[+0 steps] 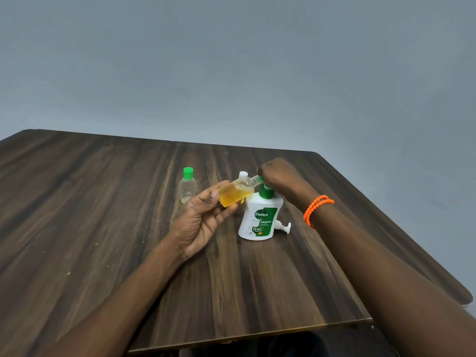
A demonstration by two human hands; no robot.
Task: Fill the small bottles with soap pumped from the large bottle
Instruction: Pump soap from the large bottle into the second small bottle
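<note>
A large white Dettol bottle (pixel 258 220) with a green pump head (pixel 265 189) stands upright mid-table. My left hand (pixel 203 222) grips a small clear bottle (pixel 235 193), tilted nearly sideways and more than half full of amber soap, its open neck held against the pump nozzle. My right hand (pixel 277 175) rests on top of the pump head with fingers curled over it. A second small bottle (pixel 188 186) with a green cap stands upright to the left and looks empty.
A white cap (pixel 243 174) sits behind the tilted bottle. A white pump part (pixel 283 227) lies on the dark wooden table (pixel 103 228) behind the large bottle's base. An orange bracelet (pixel 315 208) circles my right wrist. The table's right edge runs diagonally.
</note>
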